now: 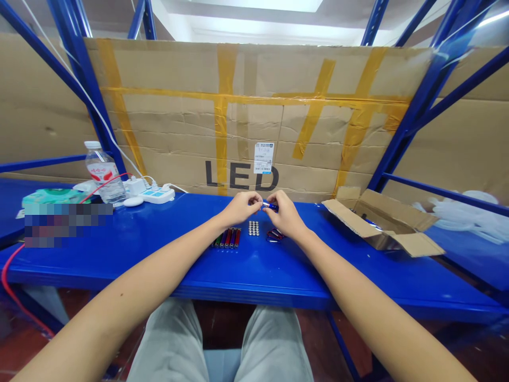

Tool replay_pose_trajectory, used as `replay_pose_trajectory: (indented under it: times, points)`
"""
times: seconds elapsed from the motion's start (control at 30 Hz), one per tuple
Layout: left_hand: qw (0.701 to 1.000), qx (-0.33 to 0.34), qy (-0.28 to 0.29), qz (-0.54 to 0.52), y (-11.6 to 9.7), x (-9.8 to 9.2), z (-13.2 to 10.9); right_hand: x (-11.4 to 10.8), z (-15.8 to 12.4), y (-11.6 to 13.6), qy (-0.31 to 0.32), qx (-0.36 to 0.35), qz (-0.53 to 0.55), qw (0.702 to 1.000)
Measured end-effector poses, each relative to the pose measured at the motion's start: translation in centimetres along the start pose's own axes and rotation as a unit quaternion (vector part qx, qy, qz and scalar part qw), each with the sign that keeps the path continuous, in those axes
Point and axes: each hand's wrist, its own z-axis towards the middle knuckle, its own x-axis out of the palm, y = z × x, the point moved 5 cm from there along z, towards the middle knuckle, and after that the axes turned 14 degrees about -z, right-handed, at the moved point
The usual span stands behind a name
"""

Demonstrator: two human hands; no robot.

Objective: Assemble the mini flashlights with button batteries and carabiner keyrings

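On the counter (147, 249), coloured tubes (227, 238) lay at eight o'clock from silver discs (253, 230), carabiners (274, 235) near four. Beyond, toward one, the right hand (287, 213) clamped its grip on a blue tube (272, 206); the left hand (240, 208) pinched together at its end, contents unclear.

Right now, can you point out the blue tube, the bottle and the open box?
Blue tube (272, 206), head view: blue barrel.
Bottle (102, 171), head view: its label.
Open box (350, 218), head view: left flap.
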Motion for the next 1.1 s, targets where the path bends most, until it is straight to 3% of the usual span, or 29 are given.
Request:
replay_pose_trajectory:
  times: [0.47,0.97,1.1]
  points:
    - [0.999,-0.017,0.024,-0.020,0.46,-0.02,0.00,-0.07,0.07,-0.34,0.046,0.015,0.056,0.997]
    - [0.999,-0.035,0.019,-0.024,0.69,0.23,-0.03,0.51,0.03,-0.90,0.080,0.048,0.062,0.994]
    - [1.000,-0.013,0.004,0.015,0.25,0.21,-0.03,0.58,0.13,-1.04,0.080,0.075,0.082,0.991]
